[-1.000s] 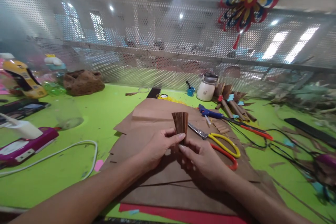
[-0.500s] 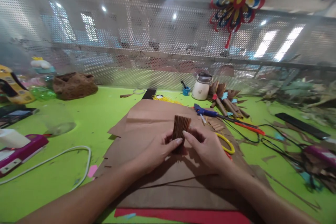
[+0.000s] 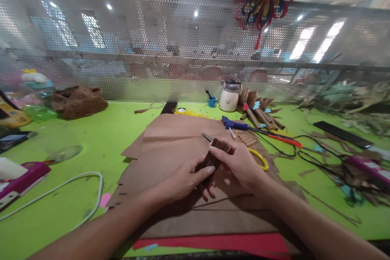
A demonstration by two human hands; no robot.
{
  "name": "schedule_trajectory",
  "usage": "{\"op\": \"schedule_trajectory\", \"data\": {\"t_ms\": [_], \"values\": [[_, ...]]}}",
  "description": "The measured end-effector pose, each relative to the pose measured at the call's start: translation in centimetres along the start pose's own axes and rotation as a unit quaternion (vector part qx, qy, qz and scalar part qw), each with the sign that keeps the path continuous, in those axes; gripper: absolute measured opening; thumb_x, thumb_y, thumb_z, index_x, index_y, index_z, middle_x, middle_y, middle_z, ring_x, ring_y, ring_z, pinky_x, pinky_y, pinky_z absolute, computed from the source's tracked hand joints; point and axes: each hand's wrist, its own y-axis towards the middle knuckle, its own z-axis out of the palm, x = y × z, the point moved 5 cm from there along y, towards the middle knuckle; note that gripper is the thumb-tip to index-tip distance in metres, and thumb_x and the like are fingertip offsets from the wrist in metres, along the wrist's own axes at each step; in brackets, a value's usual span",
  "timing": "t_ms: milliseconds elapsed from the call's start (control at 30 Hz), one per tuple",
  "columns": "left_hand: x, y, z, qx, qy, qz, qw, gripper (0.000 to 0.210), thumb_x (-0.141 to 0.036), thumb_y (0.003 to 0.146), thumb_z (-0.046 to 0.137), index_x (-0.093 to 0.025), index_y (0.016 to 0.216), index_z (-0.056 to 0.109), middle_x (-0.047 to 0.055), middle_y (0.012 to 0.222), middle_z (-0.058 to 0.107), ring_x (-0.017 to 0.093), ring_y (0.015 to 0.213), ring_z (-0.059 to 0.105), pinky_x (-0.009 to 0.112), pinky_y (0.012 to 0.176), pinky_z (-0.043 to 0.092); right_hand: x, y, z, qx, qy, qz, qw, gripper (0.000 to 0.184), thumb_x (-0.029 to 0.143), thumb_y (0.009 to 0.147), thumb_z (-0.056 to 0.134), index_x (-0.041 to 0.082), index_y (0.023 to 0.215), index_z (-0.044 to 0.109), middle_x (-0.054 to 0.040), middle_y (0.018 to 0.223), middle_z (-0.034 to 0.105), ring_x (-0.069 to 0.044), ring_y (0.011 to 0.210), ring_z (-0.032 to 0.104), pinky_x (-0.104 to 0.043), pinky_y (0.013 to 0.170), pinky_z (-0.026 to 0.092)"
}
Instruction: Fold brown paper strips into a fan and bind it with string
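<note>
A small stack of brown pleated paper (image 3: 210, 161) is held tilted between my two hands, its top leaning to the right. My left hand (image 3: 193, 176) grips its lower part, thumb across the front. My right hand (image 3: 236, 160) pinches the upper end between thumb and fingers. Beneath both hands lie large sheets of brown paper (image 3: 170, 162). Scissors with a yellow handle (image 3: 259, 160) rest on the sheets, partly hidden behind my right hand; their blade tip (image 3: 207, 136) shows to the left of it.
A blue glue gun (image 3: 234, 124) with a dark cable lies behind my right hand. Farther back stand a white jar (image 3: 230, 96) and paper rolls with fanned ends (image 3: 258, 113). To the left are a clear cup (image 3: 65, 146), a white cable (image 3: 99, 191) and a purple power strip (image 3: 27, 176).
The pleated paper has gone from upright to tilted right. My right hand has moved up onto its top end. The view has shifted slightly, and the scissors' blade now shows.
</note>
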Motion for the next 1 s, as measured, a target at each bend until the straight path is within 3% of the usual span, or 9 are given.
{"op": "schedule_trajectory", "data": {"t_ms": [133, 333, 633, 1000], "values": [[0.0, -0.1, -0.1, 0.007, 0.010, -0.006, 1.000, 0.039, -0.052, 0.085, 0.052, -0.015, 0.098, 0.048, 0.005, 0.074, 0.062, 0.012, 0.058, 0.059, 0.020, 0.050, 0.042, -0.2, 0.0, 0.1, 0.006, 0.027, 0.004, 1.000, 0.032, 0.046, 0.076, 0.065, 0.016, 0.071, 0.052, 0.0054, 0.057, 0.045, -0.006, 0.046, 0.038, -0.018, 0.042, 0.030], [0.2, -0.3, -0.5, 0.007, 0.012, 0.002, 1.000, 0.052, -0.057, 0.090, 0.034, -0.011, 0.092, 0.057, 0.012, 0.079, 0.065, 0.014, 0.060, 0.061, 0.024, 0.056, 0.047, -0.7, 0.0, 0.1, 0.005, 0.066, 0.037, 0.997, 0.033, 0.046, 0.074, 0.067, 0.017, 0.075, 0.053, 0.0054, 0.057, 0.049, -0.006, 0.046, 0.040, -0.018, 0.042, 0.032], [0.6, -0.2, -0.6, 0.024, -0.051, -0.004, 0.998, 0.051, -0.053, 0.091, 0.036, -0.010, 0.109, 0.057, 0.014, 0.082, 0.066, 0.019, 0.066, 0.065, 0.030, 0.060, 0.052, -1.0, -0.1, 0.1, 0.006, 0.088, 0.054, 0.995, 0.030, 0.043, 0.075, 0.067, 0.015, 0.075, 0.056, 0.0051, 0.057, 0.050, -0.006, 0.046, 0.041, -0.018, 0.040, 0.031], [0.7, -0.2, -0.7, 0.022, -0.085, -0.015, 0.996, 0.049, -0.055, 0.089, 0.040, -0.011, 0.102, 0.057, 0.015, 0.084, 0.066, 0.020, 0.068, 0.065, 0.031, 0.060, 0.052, -1.1, 0.0, 0.0, -0.009, 0.099, 0.067, 0.993, 0.026, 0.035, 0.073, 0.066, 0.017, 0.091, 0.064, 0.0045, 0.062, 0.056, -0.006, 0.047, 0.045, -0.018, 0.040, 0.033]]}}
